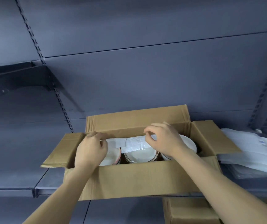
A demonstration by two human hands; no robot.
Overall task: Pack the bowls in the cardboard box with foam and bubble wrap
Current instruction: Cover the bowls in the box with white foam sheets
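A single head-worn wide-angle camera looks forward and down from close above the cardboard box point(129, 178) on a grey shelf point(16, 183). It faces the shelving's back panel point(145, 70), with both forearms reaching in from the bottom edge.

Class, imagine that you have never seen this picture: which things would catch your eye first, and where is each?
First, the open cardboard box on the grey shelf at centre, with white bowls standing in a row inside. Next, the left hand and right hand, which pinch the two ends of a white foam strip lying across the bowls. Right of the box lies a pile of white packing sheets.
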